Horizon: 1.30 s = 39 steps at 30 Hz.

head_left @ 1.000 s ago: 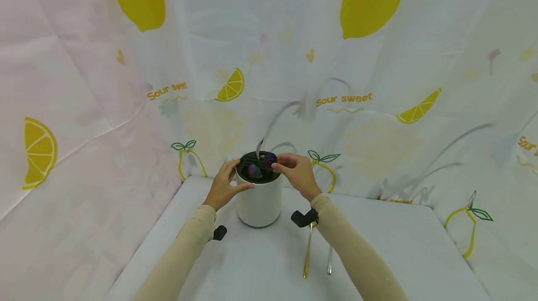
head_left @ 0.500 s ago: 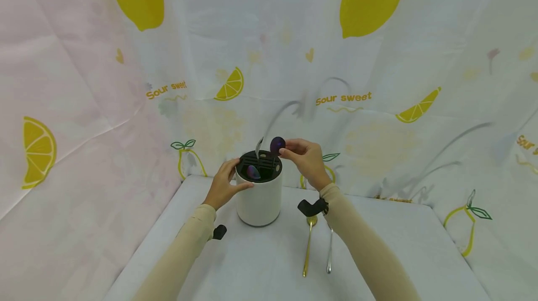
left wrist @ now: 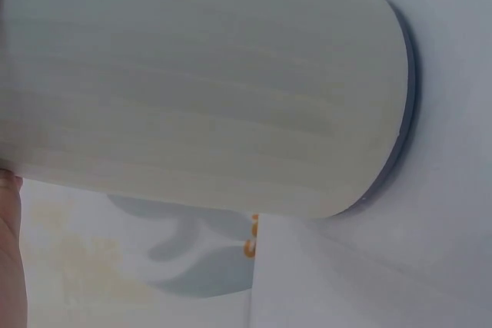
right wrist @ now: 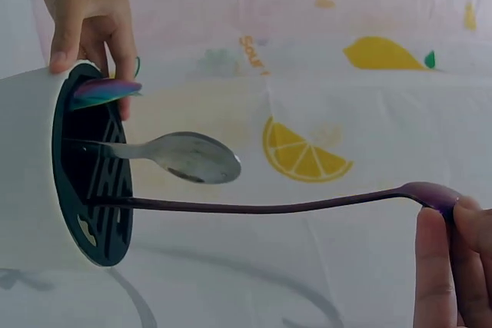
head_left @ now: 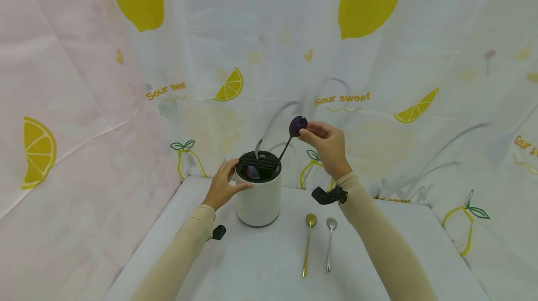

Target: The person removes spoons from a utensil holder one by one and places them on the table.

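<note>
A white cylindrical utensil holder (head_left: 258, 203) with a black slotted top (head_left: 262, 173) stands upright. My left hand (head_left: 222, 184) grips it at the upper rim, thumb in front and fingers on the far left side. Between thumb and fingers, my right hand (head_left: 329, 147) pinches the bowl of a dark purple spoon (head_left: 297, 126). That spoon's long handle slants down, its lower end still inside the holder, as the right wrist view shows. A silver spoon (right wrist: 192, 157) and a rainbow-coloured utensil (right wrist: 104, 92), apparently a spoon, stick out of the top.
A gold spoon (head_left: 311, 219) and a silver spoon (head_left: 331, 224) lie side by side on the white table (head_left: 269, 263), right of the holder. Behind the table hangs a lemon-print cloth (head_left: 277, 58).
My right hand has moved up and to the right, drawing the purple spoon further out of the holder. The left hand has stayed on the rim.
</note>
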Available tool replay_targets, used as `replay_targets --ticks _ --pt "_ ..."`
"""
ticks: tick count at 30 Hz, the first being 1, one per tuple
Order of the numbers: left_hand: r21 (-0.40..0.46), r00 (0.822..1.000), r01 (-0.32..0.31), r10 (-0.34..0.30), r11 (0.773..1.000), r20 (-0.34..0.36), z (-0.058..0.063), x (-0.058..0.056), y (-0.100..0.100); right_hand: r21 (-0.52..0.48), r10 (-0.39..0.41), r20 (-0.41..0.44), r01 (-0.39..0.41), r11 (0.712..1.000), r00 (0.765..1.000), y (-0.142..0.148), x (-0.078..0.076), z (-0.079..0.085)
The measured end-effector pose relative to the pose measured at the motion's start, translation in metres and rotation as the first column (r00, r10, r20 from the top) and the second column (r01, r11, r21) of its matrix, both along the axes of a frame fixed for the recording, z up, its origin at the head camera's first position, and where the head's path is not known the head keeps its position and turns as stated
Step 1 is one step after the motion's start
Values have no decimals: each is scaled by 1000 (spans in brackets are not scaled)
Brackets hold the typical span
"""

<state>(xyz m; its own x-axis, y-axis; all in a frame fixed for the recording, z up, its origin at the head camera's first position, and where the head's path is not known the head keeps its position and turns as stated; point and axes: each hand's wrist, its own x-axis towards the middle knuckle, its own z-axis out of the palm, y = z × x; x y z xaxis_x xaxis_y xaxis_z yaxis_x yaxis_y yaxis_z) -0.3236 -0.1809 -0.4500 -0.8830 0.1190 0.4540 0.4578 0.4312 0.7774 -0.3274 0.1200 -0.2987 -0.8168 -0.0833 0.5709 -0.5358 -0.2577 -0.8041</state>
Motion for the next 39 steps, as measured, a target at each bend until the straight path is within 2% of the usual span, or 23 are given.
replay_targets --ticks 5,13,23,31,39 --pt "3 1000 -2 2 1000 -11 -1 -1 0 -77 0 34 2 997 999 14 -2 6" --pt "-1 1000 -5 5 1000 -15 -2 -1 0 -132 0 82 11 991 997 34 -2 1" --pt "3 1000 0 0 1000 -25 -3 -2 0 -194 17 134 10 981 991 58 -3 -17" --pt "20 999 12 -11 1000 -35 -2 -1 1 -205 29 178 9 979 984 86 -2 -35" --pt "22 999 18 -17 1000 -48 -3 -2 0 -209 6 248 47 977 969 108 3 -50"
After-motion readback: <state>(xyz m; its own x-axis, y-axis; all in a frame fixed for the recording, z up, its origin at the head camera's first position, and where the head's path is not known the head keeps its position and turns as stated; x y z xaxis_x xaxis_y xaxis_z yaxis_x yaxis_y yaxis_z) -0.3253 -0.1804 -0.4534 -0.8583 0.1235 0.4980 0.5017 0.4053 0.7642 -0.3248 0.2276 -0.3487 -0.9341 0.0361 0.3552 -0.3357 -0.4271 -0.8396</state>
